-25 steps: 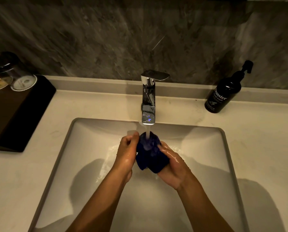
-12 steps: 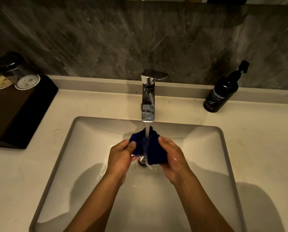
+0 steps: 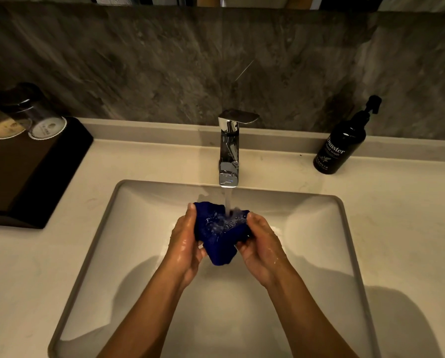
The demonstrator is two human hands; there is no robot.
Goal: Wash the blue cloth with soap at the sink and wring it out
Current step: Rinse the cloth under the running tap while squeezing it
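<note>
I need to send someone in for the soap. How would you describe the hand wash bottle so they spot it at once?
Start at the chrome faucet behind the sink and look along the counter to its right, against the stone backsplash. There stands the hand wash bottle, alone on that side. It is black with a pump top and white lettering, unlike the two capped glass tumblers on the dark tray at far left.

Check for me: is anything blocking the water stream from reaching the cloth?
Nothing visible does. The water falls from the faucet straight onto the blue cloth, held open between the left hand and right hand.
</note>
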